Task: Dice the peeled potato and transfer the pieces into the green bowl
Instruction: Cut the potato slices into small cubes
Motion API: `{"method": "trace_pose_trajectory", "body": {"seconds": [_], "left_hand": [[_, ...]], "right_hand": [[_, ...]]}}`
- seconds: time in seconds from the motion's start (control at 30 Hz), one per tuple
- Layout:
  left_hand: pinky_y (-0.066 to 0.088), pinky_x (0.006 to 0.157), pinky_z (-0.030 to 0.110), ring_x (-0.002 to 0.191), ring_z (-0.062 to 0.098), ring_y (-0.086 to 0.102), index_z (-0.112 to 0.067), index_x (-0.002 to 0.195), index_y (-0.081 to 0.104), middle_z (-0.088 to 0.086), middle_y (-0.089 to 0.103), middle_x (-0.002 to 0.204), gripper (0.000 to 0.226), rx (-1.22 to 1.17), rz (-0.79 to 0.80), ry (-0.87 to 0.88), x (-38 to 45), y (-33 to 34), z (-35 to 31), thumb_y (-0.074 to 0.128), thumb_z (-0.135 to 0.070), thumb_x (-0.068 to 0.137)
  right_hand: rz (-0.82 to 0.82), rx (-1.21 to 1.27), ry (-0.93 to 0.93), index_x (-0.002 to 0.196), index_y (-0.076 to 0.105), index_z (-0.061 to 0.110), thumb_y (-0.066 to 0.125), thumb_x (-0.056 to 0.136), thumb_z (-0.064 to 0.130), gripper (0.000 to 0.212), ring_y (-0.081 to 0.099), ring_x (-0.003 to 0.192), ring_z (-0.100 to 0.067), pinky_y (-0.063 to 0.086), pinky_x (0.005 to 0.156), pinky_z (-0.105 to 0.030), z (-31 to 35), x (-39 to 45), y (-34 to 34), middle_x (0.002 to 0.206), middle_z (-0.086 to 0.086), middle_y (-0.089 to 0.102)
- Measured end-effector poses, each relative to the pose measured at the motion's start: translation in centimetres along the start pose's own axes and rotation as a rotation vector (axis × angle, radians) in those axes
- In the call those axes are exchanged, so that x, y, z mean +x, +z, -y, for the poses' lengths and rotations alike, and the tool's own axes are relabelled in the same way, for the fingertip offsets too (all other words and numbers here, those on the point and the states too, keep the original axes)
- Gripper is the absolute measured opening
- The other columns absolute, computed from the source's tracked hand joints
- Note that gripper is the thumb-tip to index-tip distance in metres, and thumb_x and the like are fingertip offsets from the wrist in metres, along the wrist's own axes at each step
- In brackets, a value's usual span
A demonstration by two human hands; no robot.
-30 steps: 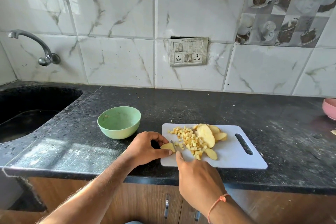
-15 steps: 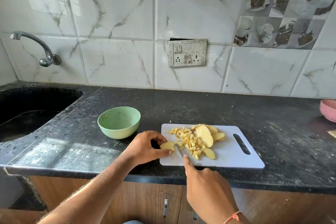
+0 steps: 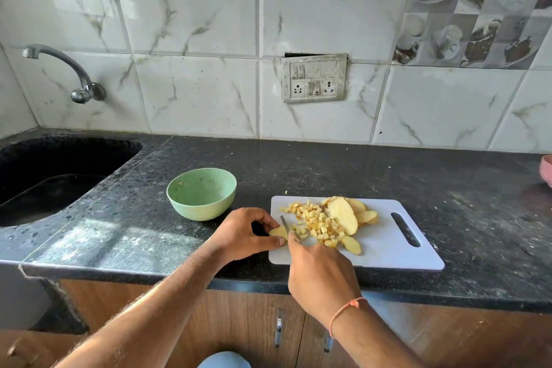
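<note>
While the left hand (image 3: 242, 233) pinches a small potato slice (image 3: 278, 231) at the near-left corner of the white cutting board (image 3: 388, 245), the right hand (image 3: 321, 275) has its grip curled round a knife (image 3: 285, 225), forefinger laid along the blade's back, the blade standing across that slice. Dicing looks to be the step in hand. A heap of diced pieces (image 3: 313, 224) lies mid-board just beside the blade, and several uncut slices (image 3: 346, 215) lean together behind and to the right of it, with one more lying nearer the front edge. The green bowl (image 3: 201, 193) stands on the black counter (image 3: 328, 170) just left of the board; a few yellowish flecks cling inside it, but no cubes can be made out there.

By this reckoning the task is roughly midway: much is cut, more waits, nothing moved over. The next stroke calls for the left fingertips to stay tucked clear of the edge, since the slice is small and the blade sits close to them.
</note>
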State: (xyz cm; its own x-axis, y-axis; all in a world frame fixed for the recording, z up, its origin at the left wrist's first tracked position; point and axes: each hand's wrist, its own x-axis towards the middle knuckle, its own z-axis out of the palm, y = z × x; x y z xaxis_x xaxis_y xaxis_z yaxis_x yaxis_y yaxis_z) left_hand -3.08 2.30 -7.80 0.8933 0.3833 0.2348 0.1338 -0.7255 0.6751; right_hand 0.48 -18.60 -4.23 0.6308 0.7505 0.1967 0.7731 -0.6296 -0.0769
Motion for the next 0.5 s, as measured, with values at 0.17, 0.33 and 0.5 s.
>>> {"method": "trace_pose_trajectory", "body": {"seconds": [0.17,0.33,0.5], "left_hand": [[0.054,0.072,0.021,0.082,0.0,0.069,-0.033,0.091,0.08,-0.03,0.072,0.088,0.026,-0.012,0.003,-0.011,0.0,0.1,0.0,0.094,-0.045,0.073],[0.057,0.073,0.032,0.081,0.008,0.07,-0.035,0.091,0.08,-0.025,0.073,0.089,0.027,-0.03,0.009,-0.024,0.2,0.2,0.4,0.093,-0.048,0.072],[0.052,0.072,0.017,0.084,-0.002,0.069,-0.033,0.095,0.08,-0.028,0.073,0.089,0.031,-0.017,0.0,-0.015,0.2,0.1,0.4,0.094,-0.048,0.072]], "right_hand": [[0.058,-0.023,-0.027,0.163,0.025,0.02,0.04,0.097,0.007,0.069,0.066,0.092,-0.03,0.042,0.064,-0.036,0.1,0.0,-0.1,0.104,-0.011,0.071],[0.136,-0.009,-0.064,0.165,0.011,0.023,0.036,0.103,0.015,0.067,0.064,0.09,-0.03,0.039,0.067,-0.036,-0.5,-3.5,-0.9,0.106,-0.01,0.069],[0.191,-0.011,0.005,0.165,-0.003,0.031,0.034,0.104,0.018,0.072,0.068,0.098,-0.03,0.039,0.068,-0.034,-1.5,-5.2,-1.1,0.107,-0.009,0.07]]}}
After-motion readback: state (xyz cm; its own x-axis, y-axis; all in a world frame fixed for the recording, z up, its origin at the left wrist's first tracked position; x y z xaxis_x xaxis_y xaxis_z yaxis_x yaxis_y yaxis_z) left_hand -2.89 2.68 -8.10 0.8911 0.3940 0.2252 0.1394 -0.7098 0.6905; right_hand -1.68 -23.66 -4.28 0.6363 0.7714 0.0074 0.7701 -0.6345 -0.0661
